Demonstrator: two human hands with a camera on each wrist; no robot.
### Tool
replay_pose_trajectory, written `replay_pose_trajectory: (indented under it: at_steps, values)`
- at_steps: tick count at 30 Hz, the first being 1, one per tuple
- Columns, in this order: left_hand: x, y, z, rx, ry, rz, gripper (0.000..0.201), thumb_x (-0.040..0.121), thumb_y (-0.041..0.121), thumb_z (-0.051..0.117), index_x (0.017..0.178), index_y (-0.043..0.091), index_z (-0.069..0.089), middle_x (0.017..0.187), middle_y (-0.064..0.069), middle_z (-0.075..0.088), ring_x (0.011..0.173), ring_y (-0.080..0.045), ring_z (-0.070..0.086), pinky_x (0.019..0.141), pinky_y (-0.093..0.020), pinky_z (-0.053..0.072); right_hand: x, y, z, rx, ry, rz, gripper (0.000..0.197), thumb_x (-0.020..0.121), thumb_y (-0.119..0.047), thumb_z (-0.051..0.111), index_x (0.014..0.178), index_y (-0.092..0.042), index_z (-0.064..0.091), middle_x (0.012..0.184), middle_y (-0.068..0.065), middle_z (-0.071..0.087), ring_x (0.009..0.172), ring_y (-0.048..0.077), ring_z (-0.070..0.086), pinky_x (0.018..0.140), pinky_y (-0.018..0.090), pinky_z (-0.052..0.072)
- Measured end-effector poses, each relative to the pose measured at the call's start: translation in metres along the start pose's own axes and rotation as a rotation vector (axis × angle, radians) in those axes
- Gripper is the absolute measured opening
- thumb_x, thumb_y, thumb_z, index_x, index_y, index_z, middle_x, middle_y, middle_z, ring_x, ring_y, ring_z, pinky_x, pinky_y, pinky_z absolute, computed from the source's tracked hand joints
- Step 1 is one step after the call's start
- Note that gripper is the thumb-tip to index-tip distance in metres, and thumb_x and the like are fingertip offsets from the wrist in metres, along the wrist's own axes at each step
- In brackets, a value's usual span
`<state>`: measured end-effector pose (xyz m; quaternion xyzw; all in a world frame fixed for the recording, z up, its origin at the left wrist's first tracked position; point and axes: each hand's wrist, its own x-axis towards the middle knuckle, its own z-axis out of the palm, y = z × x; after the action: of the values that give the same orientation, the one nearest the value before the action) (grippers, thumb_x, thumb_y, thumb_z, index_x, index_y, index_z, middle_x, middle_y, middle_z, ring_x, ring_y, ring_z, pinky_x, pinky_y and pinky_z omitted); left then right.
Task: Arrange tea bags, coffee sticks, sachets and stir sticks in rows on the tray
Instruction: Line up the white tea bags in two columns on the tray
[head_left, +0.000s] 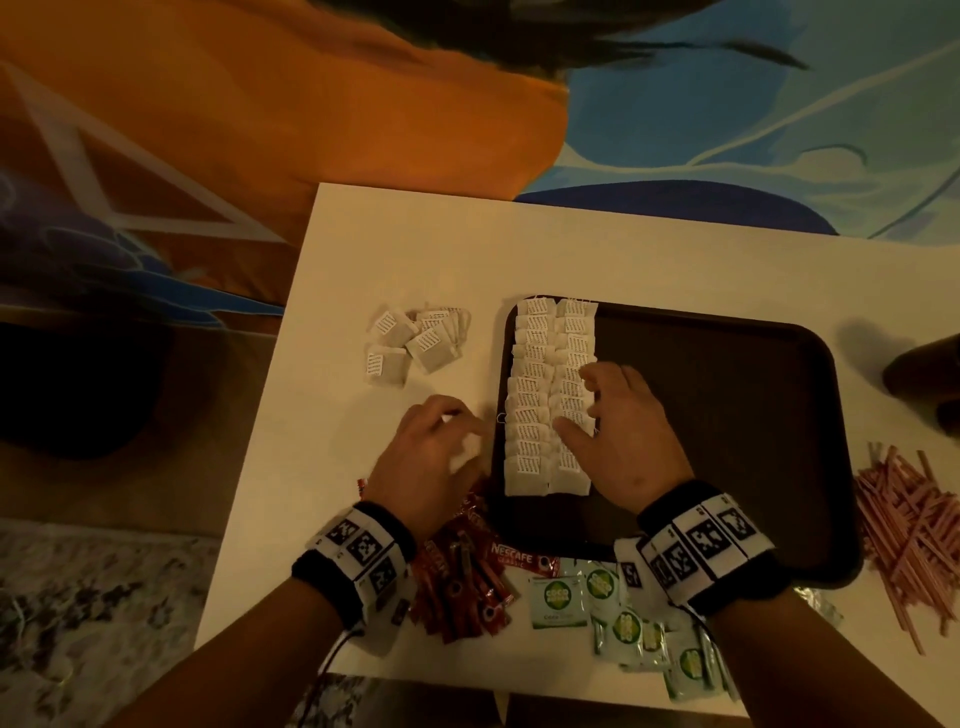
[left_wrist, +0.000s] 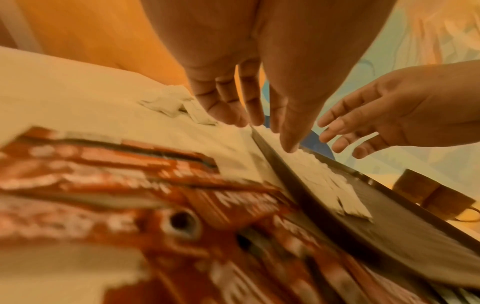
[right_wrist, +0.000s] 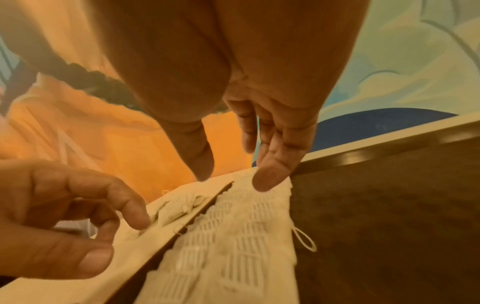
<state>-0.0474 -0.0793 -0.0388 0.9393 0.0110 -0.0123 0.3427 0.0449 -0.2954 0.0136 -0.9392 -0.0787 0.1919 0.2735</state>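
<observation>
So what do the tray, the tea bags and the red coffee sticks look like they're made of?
Tray: probably plastic, dark brown with a matte, faintly wood-grained face and a moulded raised rim.
Tea bags: thin white filter paper with printed paper tags and loose string loops.
Coffee sticks: glossy printed foil or plastic film, judging by the sheen.

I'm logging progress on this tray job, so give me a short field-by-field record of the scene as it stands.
tray: dark, on white table
on tray: two rows of tea bags at its left end
loose tea bags: pile on table, left of tray
coffee sticks: red heap at near edge
sachets: green and white, near edge
stir sticks: pink pile, right of tray
left hand: over table beside tray, holds nothing visible
right hand: fingers spread over the rows
</observation>
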Motion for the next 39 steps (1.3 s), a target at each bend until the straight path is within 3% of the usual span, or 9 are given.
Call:
replay_pose_trajectory:
  at_steps: [7,11,18,22,27,30,35,37,39]
  values:
    - [0.028,-0.054,-0.044,0.060,0.133,-0.236,0.024,0.087,0.031,0.075,0.110,0.027,0.068,0.119,0.005,0.057,0.105,-0.022,0.058,0.093,-0.036,0.050,0.032,-0.056,0.025,-0.021,-0.089,-0.173,0.037,0.095,-0.027,0.067,0.130,-0.017,0.058,0.132,0.001,0.050,0.119,0.021,0.054,0.102,0.040,0.050]
    - [0.041,-0.076,-0.056,0.086,0.151,-0.370,0.022,0.090,0.036,0.066,0.109,0.026,0.061,0.112,0.000,0.060,0.105,-0.026,0.058,0.088,-0.038,0.052,0.052,-0.084,0.049,-0.108,-0.135,-0.237,0.041,0.095,-0.024,0.064,0.134,-0.016,0.056,0.134,0.006,0.052,0.125,0.025,0.049,0.105,0.039,0.045]
    - [0.060,-0.078,-0.059,0.100,0.034,-0.539,0.039,0.096,0.037,0.061,0.131,0.019,0.055,0.133,-0.012,0.049,0.118,-0.036,0.054,0.099,-0.050,0.049,0.074,-0.107,0.079,-0.256,-0.182,-0.213,0.062,0.093,-0.015,0.058,0.151,-0.026,0.039,0.137,0.014,0.043,0.126,0.036,0.043,0.101,0.050,0.048]
    - [0.064,-0.080,-0.059,0.091,0.005,-0.560,0.039,0.097,0.038,0.060,0.130,0.020,0.055,0.135,-0.011,0.045,0.118,-0.037,0.054,0.098,-0.051,0.050,0.082,-0.110,0.090,-0.359,-0.158,-0.226,0.066,0.092,-0.014,0.056,0.152,-0.031,0.036,0.131,0.014,0.040,0.121,0.036,0.041,0.093,0.048,0.051]
    - [0.065,-0.080,-0.059,0.079,-0.009,-0.546,0.027,0.096,0.035,0.062,0.116,0.017,0.060,0.130,-0.010,0.046,0.112,-0.034,0.055,0.093,-0.048,0.051,0.091,-0.110,0.092,-0.395,-0.073,-0.209,0.049,0.093,-0.013,0.058,0.140,-0.021,0.048,0.129,0.014,0.041,0.119,0.034,0.042,0.082,0.046,0.055]
    - [0.064,-0.081,-0.060,0.052,-0.012,-0.520,0.019,0.095,0.034,0.065,0.103,0.018,0.058,0.120,-0.008,0.049,0.103,-0.031,0.055,0.089,-0.044,0.050,0.096,-0.110,0.093,-0.389,-0.055,-0.202,0.038,0.093,-0.012,0.061,0.130,-0.013,0.053,0.128,0.015,0.044,0.120,0.034,0.043,0.086,0.047,0.055]
    - [0.060,-0.079,-0.065,0.037,-0.021,-0.465,0.017,0.096,0.032,0.065,0.088,0.025,0.052,0.094,-0.001,0.061,0.082,-0.021,0.055,0.070,-0.029,0.036,0.096,-0.102,0.085,-0.338,-0.081,-0.214,0.021,0.096,-0.019,0.061,0.116,-0.012,0.061,0.125,0.011,0.053,0.119,0.030,0.046,0.096,0.043,0.049]
    - [0.056,-0.076,-0.068,0.025,-0.016,-0.409,0.012,0.096,0.031,0.066,0.092,0.026,0.056,0.096,0.001,0.066,0.081,-0.018,0.058,0.069,-0.026,0.038,0.094,-0.099,0.075,-0.218,-0.097,-0.207,0.014,0.097,-0.025,0.064,0.108,-0.016,0.064,0.115,0.005,0.059,0.110,0.023,0.052,0.093,0.039,0.050]
    - [0.052,-0.069,-0.071,0.001,-0.011,-0.338,0.009,0.095,0.031,0.068,0.096,0.025,0.063,0.095,0.005,0.067,0.080,-0.014,0.059,0.066,-0.021,0.038,0.086,-0.093,0.062,-0.029,-0.099,-0.164,0.010,0.096,-0.029,0.069,0.100,-0.020,0.066,0.100,-0.003,0.065,0.092,0.014,0.061,0.082,0.032,0.053]
